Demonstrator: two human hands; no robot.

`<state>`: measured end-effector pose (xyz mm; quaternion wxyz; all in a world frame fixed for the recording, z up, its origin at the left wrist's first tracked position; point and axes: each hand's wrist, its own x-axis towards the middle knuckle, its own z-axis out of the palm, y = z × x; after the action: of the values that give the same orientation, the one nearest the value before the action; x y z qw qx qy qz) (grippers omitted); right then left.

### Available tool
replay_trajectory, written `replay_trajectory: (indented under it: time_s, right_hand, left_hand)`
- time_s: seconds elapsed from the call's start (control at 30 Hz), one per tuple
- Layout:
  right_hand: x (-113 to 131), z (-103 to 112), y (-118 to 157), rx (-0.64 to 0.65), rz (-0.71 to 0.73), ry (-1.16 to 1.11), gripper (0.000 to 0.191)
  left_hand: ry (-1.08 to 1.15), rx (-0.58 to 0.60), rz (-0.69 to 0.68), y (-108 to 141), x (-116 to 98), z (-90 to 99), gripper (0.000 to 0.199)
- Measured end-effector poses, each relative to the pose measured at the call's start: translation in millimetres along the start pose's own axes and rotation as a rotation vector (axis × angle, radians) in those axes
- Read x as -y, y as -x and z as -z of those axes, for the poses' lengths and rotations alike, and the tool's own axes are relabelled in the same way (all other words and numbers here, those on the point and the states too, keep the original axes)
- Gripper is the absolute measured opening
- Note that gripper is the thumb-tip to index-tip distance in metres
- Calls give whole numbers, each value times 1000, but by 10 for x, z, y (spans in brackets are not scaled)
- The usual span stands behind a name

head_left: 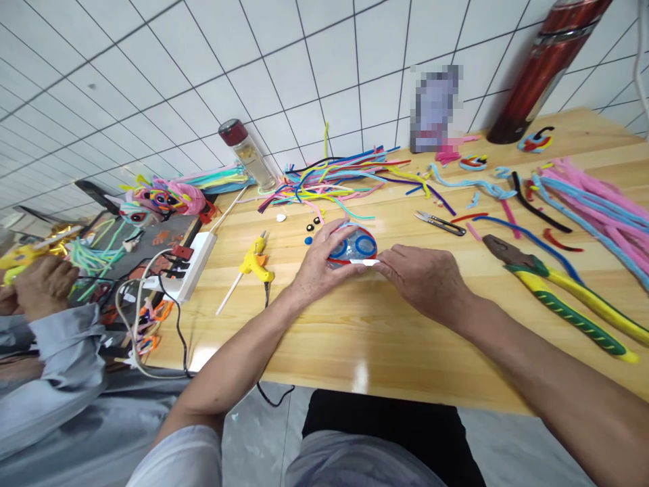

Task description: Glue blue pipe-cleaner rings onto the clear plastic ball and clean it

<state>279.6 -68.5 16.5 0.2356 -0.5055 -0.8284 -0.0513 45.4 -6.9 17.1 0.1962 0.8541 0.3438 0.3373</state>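
Note:
My left hand [324,260] is wrapped round a clear plastic piece [356,247] edged in red, with two blue rings on it. At the piece's near edge, my right hand [423,281] pinches a small white strip [372,262]; its exact kind is hard to make out. Small black rings [310,228] and a blue ball [308,241] lie just beyond my left hand. A yellow hot glue gun [257,260] with a glue stick in its back rests to the left. Small thread snips [440,223] lie beyond my right hand.
Yellow-green pliers [562,291] and pink pipe cleaners [598,210] lie at right. More pipe cleaners [329,179] and a glass bottle [248,154] stand along the wall. A red thermos [545,74] is back right. At left are a power strip [197,267] and a co-worker's hands [45,287].

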Motion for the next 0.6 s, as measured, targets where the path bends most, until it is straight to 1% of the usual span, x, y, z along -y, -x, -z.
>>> replay_trajectory:
  time_s: [0.1, 0.33, 0.47, 0.6]
  right_hand:
    - [3, 5, -1, -4, 5, -5, 45]
    - [26, 6, -4, -18, -14, -3, 48]
    - [47, 2, -6, -37, -25, 5, 51]
    - [54, -4, -1, -57, -26, 16, 49]
  left_hand:
    - [-4, 3, -3, -5, 0, 2, 72]
    - [20, -16, -16, -7, -21, -6, 63]
    - [27, -14, -5, -7, -54, -2, 60]
    - [25, -11, 13, -1, -56, -4, 60]
